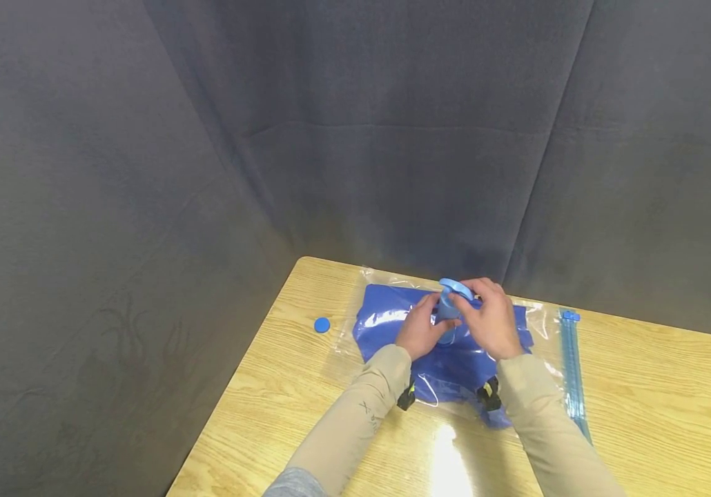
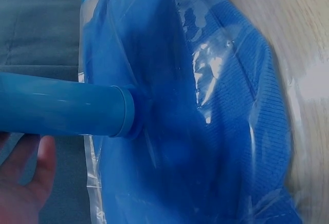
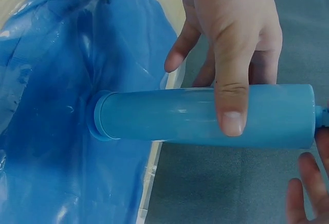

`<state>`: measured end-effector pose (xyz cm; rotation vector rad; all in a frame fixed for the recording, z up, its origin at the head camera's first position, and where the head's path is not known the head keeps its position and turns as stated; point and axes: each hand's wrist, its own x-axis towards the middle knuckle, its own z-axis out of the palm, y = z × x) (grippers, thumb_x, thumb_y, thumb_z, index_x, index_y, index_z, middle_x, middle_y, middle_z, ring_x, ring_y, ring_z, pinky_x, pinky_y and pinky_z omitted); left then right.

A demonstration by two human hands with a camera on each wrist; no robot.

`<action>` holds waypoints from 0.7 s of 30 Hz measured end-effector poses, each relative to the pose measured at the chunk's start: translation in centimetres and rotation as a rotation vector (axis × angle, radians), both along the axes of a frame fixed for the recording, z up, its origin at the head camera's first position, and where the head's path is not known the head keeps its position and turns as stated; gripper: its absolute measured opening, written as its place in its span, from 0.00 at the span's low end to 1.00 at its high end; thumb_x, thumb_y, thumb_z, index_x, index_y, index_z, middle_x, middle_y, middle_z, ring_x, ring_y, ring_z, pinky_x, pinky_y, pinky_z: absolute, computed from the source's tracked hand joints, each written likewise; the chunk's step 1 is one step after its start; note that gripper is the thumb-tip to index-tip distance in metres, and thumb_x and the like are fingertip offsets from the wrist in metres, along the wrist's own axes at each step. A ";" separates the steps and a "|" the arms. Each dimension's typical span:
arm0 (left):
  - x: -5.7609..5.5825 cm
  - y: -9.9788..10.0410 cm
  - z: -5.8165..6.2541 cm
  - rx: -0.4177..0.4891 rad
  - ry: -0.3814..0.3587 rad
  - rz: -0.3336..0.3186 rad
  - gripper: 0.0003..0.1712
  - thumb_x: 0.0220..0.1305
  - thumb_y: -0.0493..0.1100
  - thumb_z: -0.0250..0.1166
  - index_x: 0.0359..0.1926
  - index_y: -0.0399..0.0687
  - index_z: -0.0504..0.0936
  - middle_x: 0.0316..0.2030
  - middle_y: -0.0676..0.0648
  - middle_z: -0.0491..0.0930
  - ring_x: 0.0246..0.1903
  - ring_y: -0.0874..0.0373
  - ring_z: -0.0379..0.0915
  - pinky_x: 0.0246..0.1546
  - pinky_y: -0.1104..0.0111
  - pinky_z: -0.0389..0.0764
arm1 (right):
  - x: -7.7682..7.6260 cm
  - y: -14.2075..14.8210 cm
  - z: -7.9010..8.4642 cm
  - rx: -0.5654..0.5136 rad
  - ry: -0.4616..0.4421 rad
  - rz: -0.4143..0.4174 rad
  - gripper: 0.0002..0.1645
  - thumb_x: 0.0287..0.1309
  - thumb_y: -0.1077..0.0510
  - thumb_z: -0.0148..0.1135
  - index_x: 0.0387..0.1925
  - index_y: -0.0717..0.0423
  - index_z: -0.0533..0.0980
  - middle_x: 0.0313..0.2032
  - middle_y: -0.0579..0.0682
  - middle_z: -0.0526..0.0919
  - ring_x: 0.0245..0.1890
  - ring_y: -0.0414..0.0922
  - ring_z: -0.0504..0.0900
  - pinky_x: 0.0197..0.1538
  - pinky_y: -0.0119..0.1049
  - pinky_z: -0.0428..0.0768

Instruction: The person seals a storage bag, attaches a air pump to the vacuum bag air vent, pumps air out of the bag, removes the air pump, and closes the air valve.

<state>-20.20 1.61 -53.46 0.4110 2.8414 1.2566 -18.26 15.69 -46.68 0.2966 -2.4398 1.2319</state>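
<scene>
A light-blue hand pump (image 1: 447, 312) stands upright, its foot pressed against a clear plastic storage bag (image 1: 542, 321). Blue ribbed fabric (image 2: 241, 75) lies flat inside the bag. My left hand (image 1: 420, 326) grips the pump's cylinder (image 3: 169, 116), with the thumb lying along the side in the right wrist view. Over the top of the pump, my right hand (image 1: 491, 317) holds the round handle (image 1: 457, 288). A short stretch of rod shows between cylinder and handle at the right wrist view's edge, beside the right fingers (image 3: 308, 178).
A round blue cap (image 1: 322, 325) lies on the wooden table (image 1: 256, 386) left of the bag. Along the bag's right end runs a blue zip strip (image 1: 571, 366) with a slider (image 1: 570, 316) at its far end. A dark grey curtain (image 1: 380, 186) hangs behind the table.
</scene>
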 end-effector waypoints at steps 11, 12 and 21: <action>0.1 -0.1 0.2 0.005 -0.007 0.004 0.31 0.61 0.55 0.66 0.62 0.50 0.71 0.56 0.49 0.77 0.53 0.53 0.77 0.54 0.65 0.77 | 0.0 -0.1 0.3 0.029 0.036 0.002 0.09 0.53 0.62 0.69 0.37 0.63 0.82 0.33 0.57 0.83 0.36 0.54 0.76 0.38 0.44 0.70; 0.1 -0.1 0.2 0.002 -0.002 0.002 0.32 0.61 0.55 0.66 0.62 0.50 0.71 0.56 0.48 0.77 0.53 0.53 0.77 0.54 0.65 0.77 | 0.0 -0.1 0.4 0.030 0.038 0.002 0.09 0.53 0.62 0.69 0.37 0.63 0.82 0.33 0.57 0.83 0.36 0.54 0.76 0.38 0.44 0.70; 0.0 0.0 0.0 -0.007 -0.002 0.004 0.31 0.61 0.55 0.66 0.62 0.50 0.71 0.56 0.49 0.77 0.52 0.54 0.77 0.53 0.67 0.78 | 0.1 -0.2 1.1 0.045 0.097 -0.011 0.09 0.51 0.63 0.70 0.35 0.62 0.83 0.31 0.56 0.84 0.34 0.53 0.76 0.37 0.43 0.70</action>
